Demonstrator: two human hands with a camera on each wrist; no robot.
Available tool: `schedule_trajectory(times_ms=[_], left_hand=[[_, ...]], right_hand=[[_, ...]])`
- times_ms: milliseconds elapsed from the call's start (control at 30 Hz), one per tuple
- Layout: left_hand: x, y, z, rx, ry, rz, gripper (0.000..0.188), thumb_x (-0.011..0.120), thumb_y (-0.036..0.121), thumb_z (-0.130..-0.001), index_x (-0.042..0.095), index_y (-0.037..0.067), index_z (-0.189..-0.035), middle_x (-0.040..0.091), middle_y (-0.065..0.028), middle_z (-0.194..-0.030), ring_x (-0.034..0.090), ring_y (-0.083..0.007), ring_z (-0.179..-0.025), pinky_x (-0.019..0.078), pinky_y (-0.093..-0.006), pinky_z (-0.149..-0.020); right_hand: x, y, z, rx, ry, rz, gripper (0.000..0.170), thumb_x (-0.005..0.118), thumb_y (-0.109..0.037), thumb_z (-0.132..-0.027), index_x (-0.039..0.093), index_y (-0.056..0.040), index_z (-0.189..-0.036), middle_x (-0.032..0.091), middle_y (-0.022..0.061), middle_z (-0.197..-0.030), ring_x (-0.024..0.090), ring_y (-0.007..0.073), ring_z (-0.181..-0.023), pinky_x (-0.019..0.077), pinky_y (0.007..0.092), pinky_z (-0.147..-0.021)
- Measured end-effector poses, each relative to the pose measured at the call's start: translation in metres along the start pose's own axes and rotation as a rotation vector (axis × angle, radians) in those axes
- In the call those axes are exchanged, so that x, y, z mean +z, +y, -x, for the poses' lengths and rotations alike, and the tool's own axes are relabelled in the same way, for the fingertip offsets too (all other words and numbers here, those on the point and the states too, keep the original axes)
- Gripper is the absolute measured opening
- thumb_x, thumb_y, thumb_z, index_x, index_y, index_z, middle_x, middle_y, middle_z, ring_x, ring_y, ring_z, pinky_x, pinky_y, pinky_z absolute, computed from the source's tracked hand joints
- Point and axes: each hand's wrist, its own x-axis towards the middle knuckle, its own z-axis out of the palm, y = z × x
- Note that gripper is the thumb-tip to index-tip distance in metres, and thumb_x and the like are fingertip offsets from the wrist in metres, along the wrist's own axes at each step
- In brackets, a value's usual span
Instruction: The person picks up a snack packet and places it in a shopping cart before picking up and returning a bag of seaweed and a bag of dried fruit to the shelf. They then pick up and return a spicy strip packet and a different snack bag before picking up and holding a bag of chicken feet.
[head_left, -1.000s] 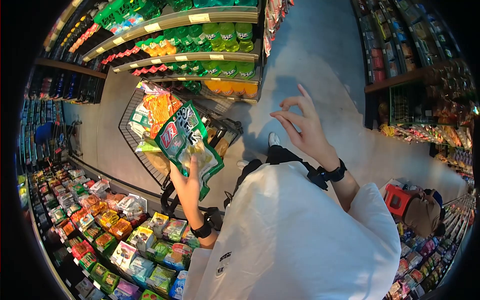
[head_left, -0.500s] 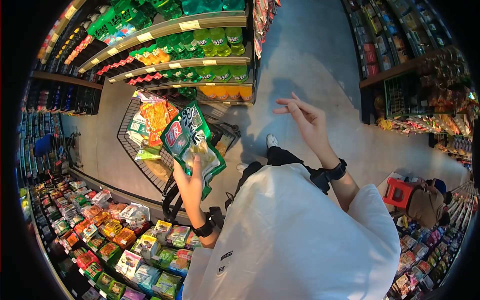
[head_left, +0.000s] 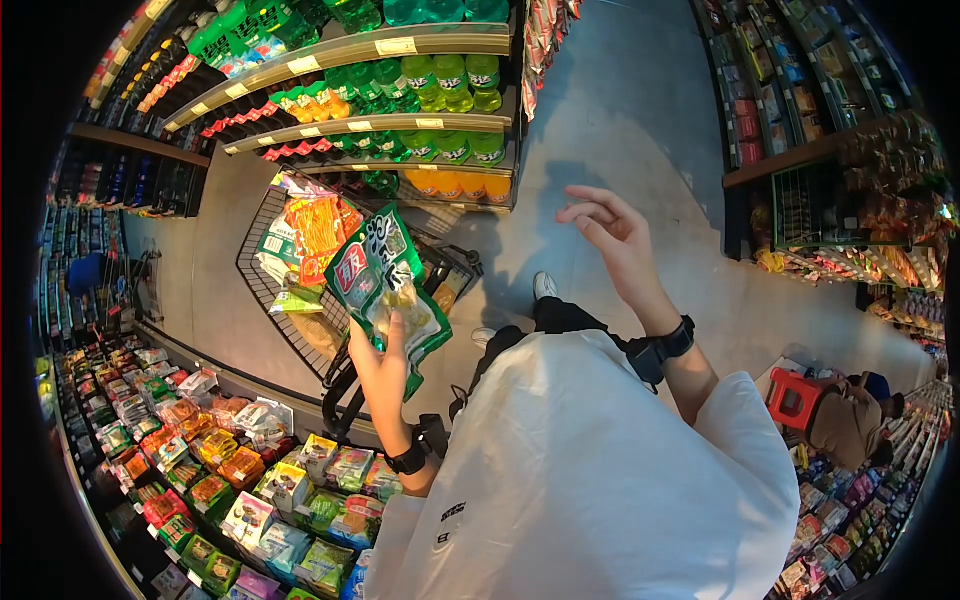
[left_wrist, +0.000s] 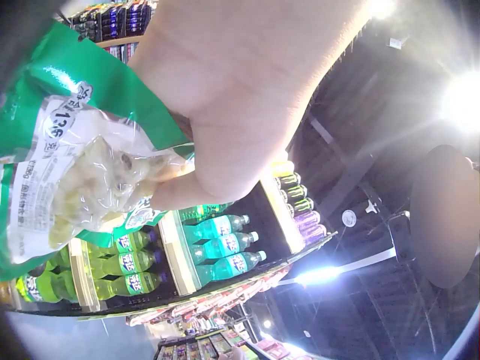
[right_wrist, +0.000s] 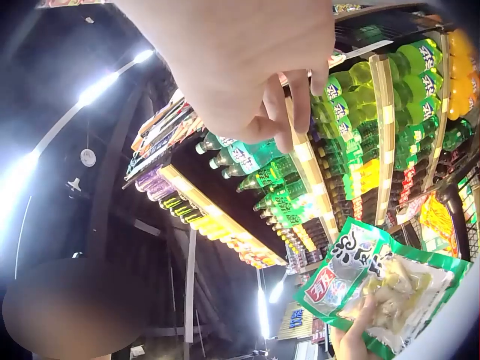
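My left hand grips a green-edged packet of pickled chicken feet, thumb across its clear front and the other fingers behind it. In the left wrist view the pale pieces show through the packet's window, beside a printed white label. Seen from the right wrist, the packet is tilted with its printed front in sight. My right hand hovers above the aisle floor, its fingers loosely bent and holding nothing. Below and behind the packet stands a shopping cart with several snack bags in it.
A drinks shelf with rows of soda bottles stands ahead. A low display of packaged snacks runs along the left. At the right, a person in brown is beside a red stool, near more shelves.
The right hand's fingers have shifted: the raised finger has come down and they now lie closer together, pointing left. The left hand keeps its grip on the packet, which has moved slightly right.
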Motion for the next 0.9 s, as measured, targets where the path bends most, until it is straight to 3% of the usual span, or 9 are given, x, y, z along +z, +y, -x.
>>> schedule_trajectory(times_ms=[133, 200, 267, 367, 433, 733, 900], left_hand=[[0.000, 0.001, -0.001, -0.003, 0.008, 0.010, 0.034, 0.067, 0.009, -0.099, 0.057, -0.003, -0.129, 0.067, -0.0124, -0.114, 0.061, -0.0187, -0.101, 0.0479, -0.0341, -0.094], [0.000, 0.002, 0.000, -0.003, 0.014, 0.008, 0.034, 0.066, 0.009, -0.099, 0.057, -0.003, -0.129, 0.067, -0.0124, -0.114, 0.061, -0.0186, -0.100, 0.0479, -0.0340, -0.094], [0.001, 0.004, 0.000, 0.010, 0.020, -0.004, 0.034, 0.066, 0.009, -0.099, 0.057, -0.003, -0.129, 0.067, -0.0124, -0.114, 0.061, -0.0185, -0.100, 0.0479, -0.0339, -0.094], [0.001, 0.004, -0.001, 0.056, 0.034, -0.050, 0.034, 0.066, 0.008, -0.099, 0.057, -0.003, -0.129, 0.067, -0.0124, -0.115, 0.062, -0.0185, -0.100, 0.0481, -0.0338, -0.093], [0.000, 0.004, -0.001, -0.003, 0.015, -0.025, 0.034, 0.066, 0.009, -0.099, 0.057, -0.003, -0.130, 0.068, -0.0127, -0.114, 0.062, -0.0189, -0.101, 0.0481, -0.0339, -0.093], [0.005, 0.004, -0.004, 0.037, 0.008, -0.026, 0.038, 0.067, 0.010, -0.099, 0.056, -0.002, -0.133, 0.068, -0.0148, -0.116, 0.063, -0.0217, -0.102, 0.0475, -0.0363, -0.095], [0.003, 0.000, -0.003, 0.024, 0.006, -0.023, 0.038, 0.067, 0.010, -0.099, 0.056, -0.002, -0.133, 0.068, -0.0151, -0.117, 0.062, -0.0219, -0.103, 0.0472, -0.0363, -0.096]], right_hand=[[-0.009, 0.011, -0.005, 0.134, 0.037, -0.354, 0.023, 0.062, -0.010, -0.102, 0.059, 0.0029, -0.121, 0.073, 0.0084, -0.098, 0.068, 0.0161, -0.104, 0.0485, 0.0358, -0.108], [-0.049, 0.067, -0.017, 0.165, -0.308, -0.944, 0.024, 0.064, -0.013, -0.102, 0.056, 0.0022, -0.119, 0.072, 0.0087, -0.098, 0.069, 0.0165, -0.104, 0.0477, 0.0385, -0.110], [-0.076, 0.088, -0.016, 0.252, -0.302, -1.025, 0.027, 0.064, -0.016, -0.102, 0.055, 0.0014, -0.120, 0.072, 0.0091, -0.099, 0.069, 0.0183, -0.105, 0.0459, 0.0408, -0.113], [-0.078, 0.081, -0.005, 0.291, 0.081, -0.424, 0.031, 0.064, -0.019, -0.103, 0.055, 0.0005, -0.125, 0.072, 0.0100, -0.102, 0.069, 0.0214, -0.107, 0.0434, 0.0421, -0.115], [-0.048, 0.056, 0.003, 0.123, 0.152, -0.099, 0.034, 0.065, -0.020, -0.102, 0.055, 0.0002, -0.129, 0.074, 0.0112, -0.103, 0.069, 0.0214, -0.107, 0.0440, 0.0404, -0.114], [-0.018, 0.021, 0.007, 0.025, 0.074, 0.099, 0.021, 0.063, -0.019, -0.103, 0.075, -0.0019, -0.106, 0.076, 0.0113, -0.111, 0.067, 0.0182, -0.112, 0.0453, 0.0346, -0.104], [-0.009, 0.012, 0.007, -0.008, 0.018, 0.125, 0.024, 0.059, -0.019, -0.105, 0.074, -0.0012, -0.110, 0.075, 0.0113, -0.111, 0.066, 0.0189, -0.113, 0.0452, 0.0348, -0.104]])
